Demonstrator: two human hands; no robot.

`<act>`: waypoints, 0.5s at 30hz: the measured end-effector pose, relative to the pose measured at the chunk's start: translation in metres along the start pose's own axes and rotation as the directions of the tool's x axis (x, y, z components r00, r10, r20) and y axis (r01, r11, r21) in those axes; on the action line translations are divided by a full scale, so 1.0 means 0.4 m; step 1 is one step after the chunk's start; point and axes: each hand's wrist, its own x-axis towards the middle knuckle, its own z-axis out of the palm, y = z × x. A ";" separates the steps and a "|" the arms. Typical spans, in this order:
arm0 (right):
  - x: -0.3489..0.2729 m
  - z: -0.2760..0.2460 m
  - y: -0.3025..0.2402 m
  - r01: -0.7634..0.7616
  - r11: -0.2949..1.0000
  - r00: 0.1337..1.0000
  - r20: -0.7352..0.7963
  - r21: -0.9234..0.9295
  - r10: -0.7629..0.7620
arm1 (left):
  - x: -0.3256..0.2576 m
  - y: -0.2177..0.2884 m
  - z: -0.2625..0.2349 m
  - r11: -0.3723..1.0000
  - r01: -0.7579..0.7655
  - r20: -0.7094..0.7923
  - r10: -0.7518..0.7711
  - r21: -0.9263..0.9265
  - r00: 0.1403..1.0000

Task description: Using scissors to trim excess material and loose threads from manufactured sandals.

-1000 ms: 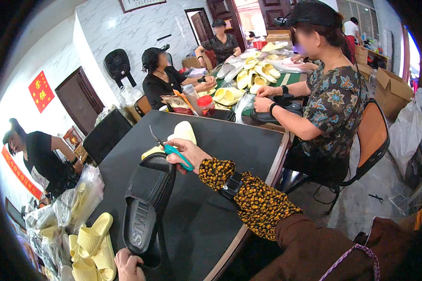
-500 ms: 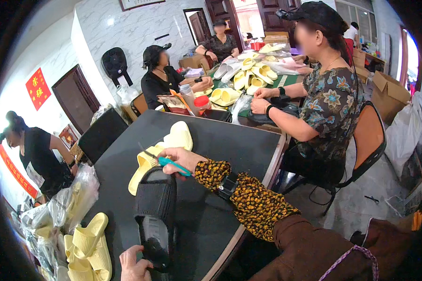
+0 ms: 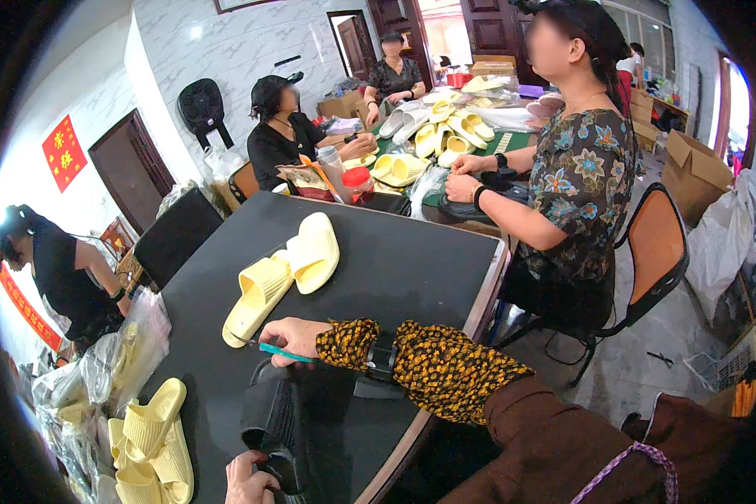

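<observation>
Black slipper [image 3: 270,410] runs lengthwise away from left fingers [image 3: 262,480] gripping its end, toward right fingers [image 3: 277,330] clasping teal scissors [image 3: 285,354].

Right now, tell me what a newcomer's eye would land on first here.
Probably the pale yellow slippers on the dark table, just beyond the right hand and its teal-handled scissors. Near the lower edge, the left hand holds a black slipper. The pile of pale slippers on the green table farther back also stands out.
</observation>
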 end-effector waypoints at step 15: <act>0.036 -0.023 0.040 -0.019 0.969 0.958 -0.274 0.247 0.089 | 0.061 0.195 -0.191 0.808 -0.425 -0.460 0.221 -0.408 0.860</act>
